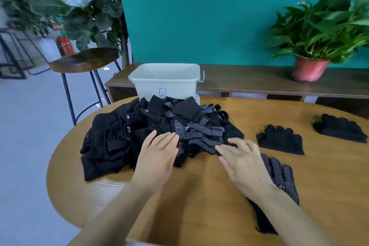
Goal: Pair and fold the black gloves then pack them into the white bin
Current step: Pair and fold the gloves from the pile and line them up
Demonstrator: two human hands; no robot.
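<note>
Pairing step: reaches flat, empty left hand and right hand into glove pile; needs dotted glove pinched out next.

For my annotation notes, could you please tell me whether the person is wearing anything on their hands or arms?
Nothing is worn. The left hand and the right hand are both bare, with no gloves, rings or bracelets to be seen. The left forearm and the right forearm are bare as far as the frame shows them: no sleeves, and no watch on either wrist.
</note>
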